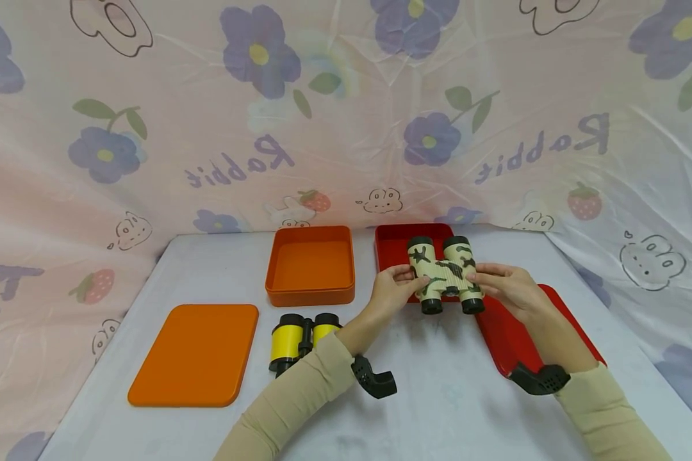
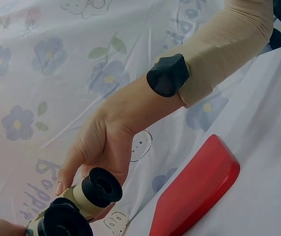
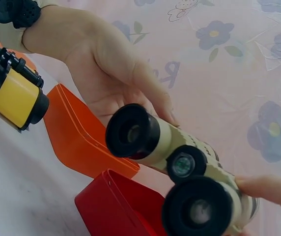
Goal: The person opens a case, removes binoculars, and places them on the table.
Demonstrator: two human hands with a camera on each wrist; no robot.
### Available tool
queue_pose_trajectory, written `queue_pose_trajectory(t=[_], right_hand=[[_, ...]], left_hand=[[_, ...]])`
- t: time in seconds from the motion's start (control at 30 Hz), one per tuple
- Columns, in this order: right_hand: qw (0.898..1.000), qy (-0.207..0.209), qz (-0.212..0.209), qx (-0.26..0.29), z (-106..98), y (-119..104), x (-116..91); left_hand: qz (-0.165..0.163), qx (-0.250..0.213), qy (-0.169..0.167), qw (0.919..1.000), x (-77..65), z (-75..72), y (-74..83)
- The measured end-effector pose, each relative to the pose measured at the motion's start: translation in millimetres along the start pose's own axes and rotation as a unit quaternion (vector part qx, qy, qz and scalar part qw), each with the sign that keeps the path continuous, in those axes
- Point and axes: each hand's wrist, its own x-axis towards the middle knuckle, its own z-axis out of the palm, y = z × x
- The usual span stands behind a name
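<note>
Camouflage-patterned binoculars (image 1: pixel 446 272) are held up between both hands, in front of the red box (image 1: pixel 389 246). My left hand (image 1: pixel 393 291) grips their left barrel, thumb on the near face. On the other barrel, my right hand (image 1: pixel 510 291) pinches with thumb and fingers. In the right wrist view the black eyecups and a small compass (image 3: pixel 183 165) on the binoculars face the camera. Yellow and black binoculars (image 1: pixel 287 342) rest on the table, partly hidden by the left forearm in the head view.
An orange box (image 1: pixel 310 298) stands open at the back, with its orange lid (image 1: pixel 196 355) lying flat at left. Under the right forearm lies a red lid (image 1: pixel 507 339). A flowered cloth (image 1: pixel 334 128) hangs behind the white table (image 1: pixel 427 410).
</note>
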Motion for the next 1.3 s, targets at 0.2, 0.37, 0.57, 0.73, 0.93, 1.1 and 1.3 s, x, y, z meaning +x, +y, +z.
queue_pose_trajectory(t=[0.2, 0.37, 0.57, 0.73, 0.93, 1.1, 1.3], right_hand=[[0.998, -0.012, 0.006, -0.069, -3, 6, -2], [0.995, -0.019, 0.016, -0.101, -4, 11, -2], [0.994, -0.021, 0.024, -0.109, -4, 13, -2], [0.992, -0.021, 0.027, -0.119, -3, 14, -3], [0.99, -0.024, 0.029, -0.135, -4, 17, -3], [0.989, -0.026, 0.029, -0.144, -4, 17, -4], [0.986, -0.036, 0.024, -0.163, -4, 18, -7]], left_hand=[[-0.002, 0.013, -0.006, 0.9999, -6.7, -0.5, -6.8], [-0.005, 0.011, -0.013, 0.9999, -10.1, -0.1, -13.0], [0.002, 0.012, -0.011, 0.9999, -11.3, 0.7, -18.5], [-0.002, 0.007, -0.014, 0.9999, -13.4, 0.4, -21.5], [-0.002, 0.005, -0.023, 0.9997, -15.9, -0.7, -24.0], [0.004, 0.01, -0.026, 0.9996, -18.0, -1.2, -24.3], [0.007, 0.013, -0.026, 0.9995, -18.7, -0.9, -26.4]])
